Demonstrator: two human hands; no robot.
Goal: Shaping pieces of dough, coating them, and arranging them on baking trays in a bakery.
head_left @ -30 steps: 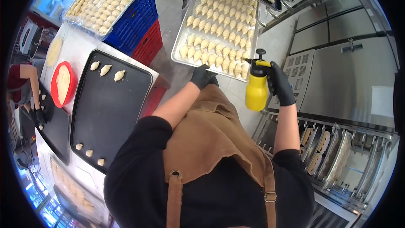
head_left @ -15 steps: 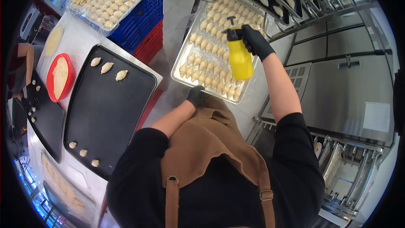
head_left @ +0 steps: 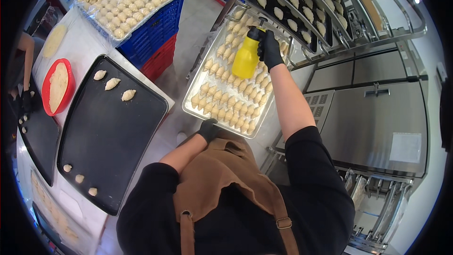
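Observation:
My right hand [head_left: 270, 49], black-gloved, is closed around a yellow spray bottle [head_left: 245, 60] with a black top. The bottle hangs tilted above a metal baking tray [head_left: 189, 98], hiding some of the pastries under it. Rows of small, pale, rolled dough pieces [head_left: 225, 98] lie on the tray. At the tray's near edge, my left hand [head_left: 208, 130], also in a black glove, is closed on the rim; its fingertips are partly hidden.
Dark trays of shaped dough [head_left: 292, 12] sit in a metal rack [head_left: 401, 32] at the upper right. To the left, a table [head_left: 35, 153] bears a black tray [head_left: 111, 132] with several dough pieces and a red bowl [head_left: 71, 85]. Stacked crates [head_left: 158, 26] stand behind. A co-worker's arm [head_left: 27, 56] shows far left.
My right hand has carried the spray bottle leftward over the tray, and the bottle now leans more. My left hand keeps its hold on the rim. The whole view has shifted slightly.

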